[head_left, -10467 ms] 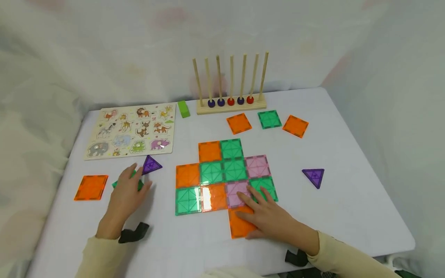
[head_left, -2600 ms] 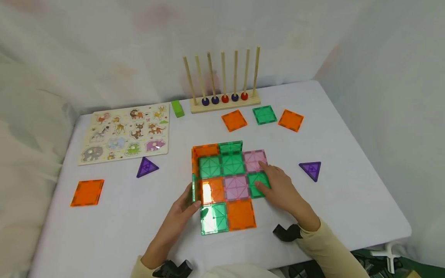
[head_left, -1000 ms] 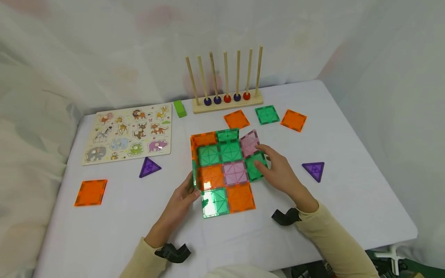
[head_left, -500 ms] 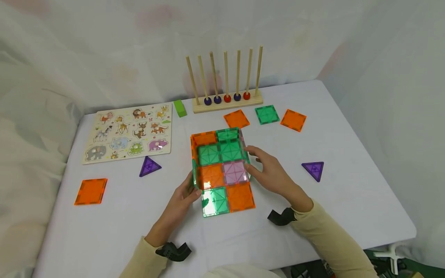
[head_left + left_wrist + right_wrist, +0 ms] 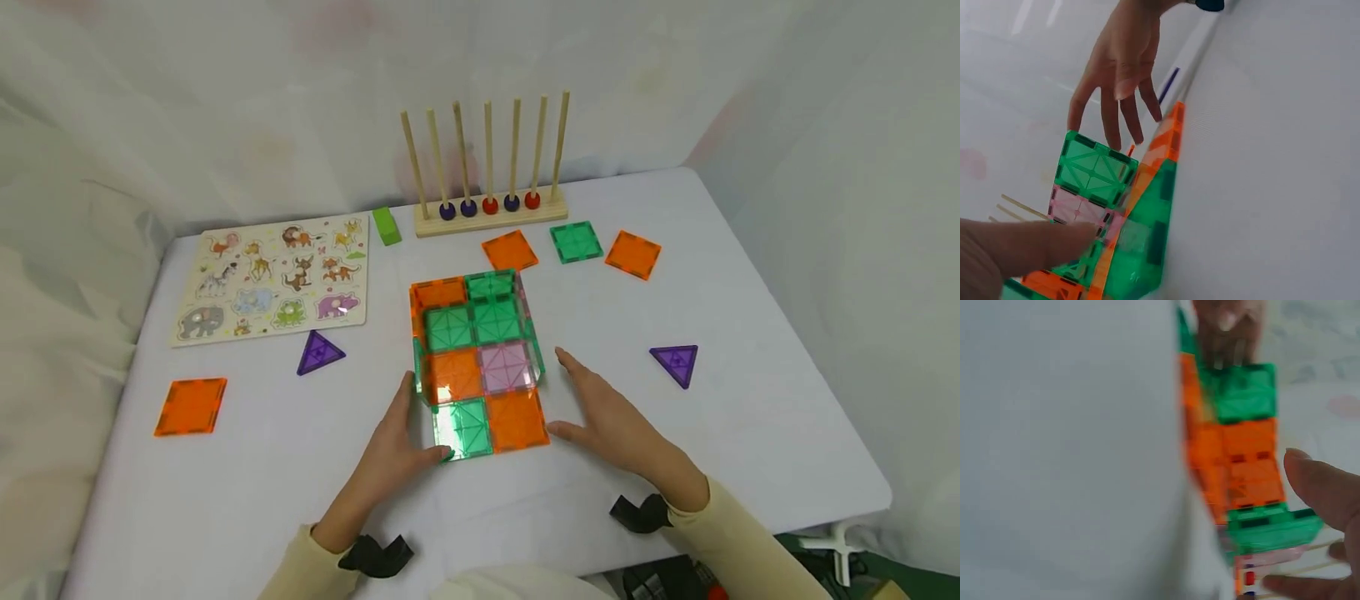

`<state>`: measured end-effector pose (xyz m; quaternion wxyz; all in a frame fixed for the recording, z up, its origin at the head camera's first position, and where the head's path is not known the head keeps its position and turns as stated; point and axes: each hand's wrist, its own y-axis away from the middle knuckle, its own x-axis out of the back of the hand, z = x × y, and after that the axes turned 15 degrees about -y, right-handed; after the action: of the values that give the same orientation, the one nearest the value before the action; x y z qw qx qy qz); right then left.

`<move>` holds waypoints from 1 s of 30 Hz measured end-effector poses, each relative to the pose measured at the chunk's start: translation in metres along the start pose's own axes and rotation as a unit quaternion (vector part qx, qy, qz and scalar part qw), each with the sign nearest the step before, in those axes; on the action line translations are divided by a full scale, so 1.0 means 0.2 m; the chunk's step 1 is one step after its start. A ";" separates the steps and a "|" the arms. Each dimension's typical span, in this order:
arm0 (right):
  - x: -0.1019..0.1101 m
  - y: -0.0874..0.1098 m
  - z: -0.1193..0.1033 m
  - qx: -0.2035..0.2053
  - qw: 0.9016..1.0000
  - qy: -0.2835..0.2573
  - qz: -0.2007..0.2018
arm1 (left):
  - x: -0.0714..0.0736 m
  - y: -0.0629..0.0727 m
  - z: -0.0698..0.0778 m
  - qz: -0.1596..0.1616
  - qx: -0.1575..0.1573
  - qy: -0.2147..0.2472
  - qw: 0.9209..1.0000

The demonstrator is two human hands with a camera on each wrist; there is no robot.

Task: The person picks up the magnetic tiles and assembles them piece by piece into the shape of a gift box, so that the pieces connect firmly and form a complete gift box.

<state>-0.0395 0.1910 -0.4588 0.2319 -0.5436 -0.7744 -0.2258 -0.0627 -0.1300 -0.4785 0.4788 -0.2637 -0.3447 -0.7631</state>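
A box-like build of clear magnetic tiles stands mid-table in the head view. Its floor shows green, orange and a pink tile (image 5: 506,367). Orange and green tiles stand upright along the back and left. On the right, a pink tile and a green tile (image 5: 534,350) stand up too. In front, a green tile (image 5: 462,428) and an orange tile (image 5: 517,419) lie flat. My left hand (image 5: 393,454) is at the front left corner, fingers extended beside the left wall, thumb at the front green tile. My right hand (image 5: 611,417) is spread beside the front orange tile, holding nothing.
Behind the build lie loose orange (image 5: 510,250), green (image 5: 577,242) and orange (image 5: 633,254) tiles. Purple triangles (image 5: 320,353) (image 5: 677,365) flank it, with an orange square (image 5: 191,407) at left. An animal puzzle board (image 5: 273,279), a green block (image 5: 387,226) and a bead-peg rack (image 5: 491,215) stand at the back.
The flat layout has had its left, back and right tiles folded upright. Most recently the right-hand pink and green tiles came up. Both hands then shifted towards the front, the right one drawing away.
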 end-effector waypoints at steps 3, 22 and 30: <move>-0.04 0.06 0.03 0.035 0.998 0.051 -0.002 | -0.01 0.06 -0.01 0.004 -0.004 -0.058 0.998; -0.08 -0.09 0.17 0.087 0.994 0.066 -0.006 | -0.04 0.03 -0.05 0.037 -0.077 -0.196 0.977; -0.08 -0.10 0.19 0.121 0.991 0.057 -0.013 | -0.04 0.03 -0.08 0.064 -0.105 -0.201 0.972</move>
<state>-0.0571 0.1959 -0.5000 0.3364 -0.4880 -0.7886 -0.1640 -0.0560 -0.1395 -0.4926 0.4170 -0.4824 -0.3342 -0.6941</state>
